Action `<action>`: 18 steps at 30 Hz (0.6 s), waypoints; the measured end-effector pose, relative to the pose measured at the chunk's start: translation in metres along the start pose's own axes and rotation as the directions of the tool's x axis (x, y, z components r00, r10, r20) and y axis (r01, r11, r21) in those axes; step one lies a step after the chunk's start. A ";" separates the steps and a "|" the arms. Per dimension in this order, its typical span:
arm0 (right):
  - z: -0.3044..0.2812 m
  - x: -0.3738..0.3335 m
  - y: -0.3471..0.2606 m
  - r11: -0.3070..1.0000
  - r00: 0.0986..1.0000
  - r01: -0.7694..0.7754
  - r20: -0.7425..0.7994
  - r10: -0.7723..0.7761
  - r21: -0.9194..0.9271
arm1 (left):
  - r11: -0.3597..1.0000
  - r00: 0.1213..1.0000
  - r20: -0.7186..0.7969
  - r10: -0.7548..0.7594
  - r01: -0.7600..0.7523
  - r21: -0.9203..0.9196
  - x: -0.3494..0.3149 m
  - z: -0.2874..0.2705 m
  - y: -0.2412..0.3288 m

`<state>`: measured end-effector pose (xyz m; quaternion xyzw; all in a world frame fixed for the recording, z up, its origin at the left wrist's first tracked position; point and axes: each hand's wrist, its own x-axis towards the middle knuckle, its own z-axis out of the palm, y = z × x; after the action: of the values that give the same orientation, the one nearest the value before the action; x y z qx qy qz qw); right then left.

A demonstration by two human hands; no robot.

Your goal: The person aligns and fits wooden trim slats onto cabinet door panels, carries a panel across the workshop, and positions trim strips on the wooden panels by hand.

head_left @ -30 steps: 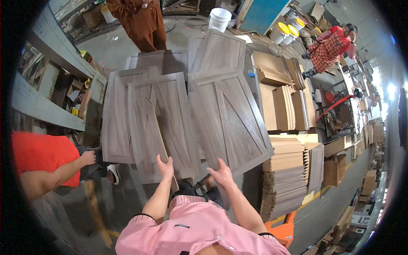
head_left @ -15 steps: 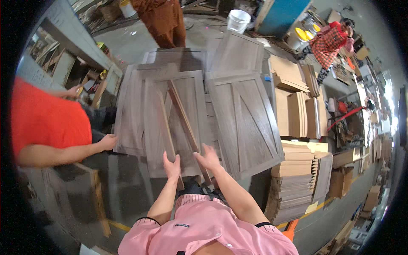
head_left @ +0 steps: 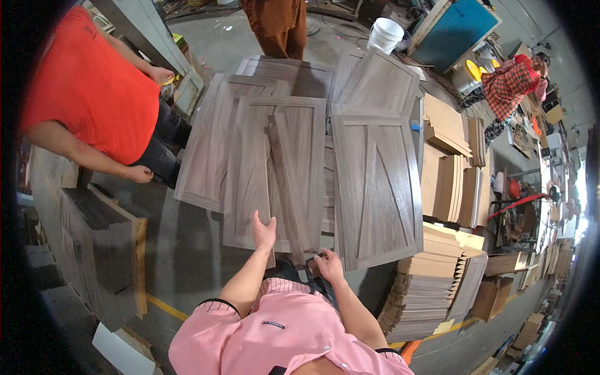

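Two long grey-brown wood strips lie lengthwise over a wood-grain door panel point(head_left: 234, 231) in front of me. My left hand point(head_left: 264, 233) has its fingers and thumb on either side of the left wood strip point(head_left: 271, 187). The right wood strip point(head_left: 290, 200) rests slanted on the panel, its near end past the panel's front edge, with no hand on it. My right hand point(head_left: 329, 266) is just off that edge, right of the strip's end. Its fingers are bent; what they hold, if anything, is hidden.
Another framed door panel point(head_left: 356, 181) lies at the right, with more panels behind. Stacked boards point(head_left: 425, 281) stand at lower right beside cartons. A person in a red shirt point(head_left: 103, 94) stands at left; another in brown trousers point(head_left: 275, 25) is beyond the panels. A white bucket point(head_left: 385, 34) stands farther back.
My right hand has let go of the right strip and moved down and right, past the panel's front edge. That strip now lies slanted on the panel. The red-shirted person's near hand has left the panels.
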<state>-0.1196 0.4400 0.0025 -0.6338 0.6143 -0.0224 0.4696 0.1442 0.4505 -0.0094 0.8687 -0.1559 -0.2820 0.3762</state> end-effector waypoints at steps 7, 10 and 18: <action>-0.007 0.002 -0.002 0.998 0.998 -0.062 0.018 0.061 0.017 | 0.854 0.956 -0.030 0.292 -0.246 0.459 0.005 0.002 0.009; -0.006 0.005 0.005 0.996 0.997 -0.080 0.004 0.080 0.040 | 0.908 0.946 0.203 0.252 -0.304 0.288 0.003 0.016 0.018; -0.007 -0.004 0.007 0.991 0.996 -0.094 0.004 0.094 0.097 | 0.926 0.957 0.248 -0.147 0.045 0.375 -0.004 0.062 0.058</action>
<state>-0.1298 0.4408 0.0043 -0.5808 0.6417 -0.0301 0.5000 0.1002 0.3781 0.0005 0.8831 -0.2124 -0.3828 0.1687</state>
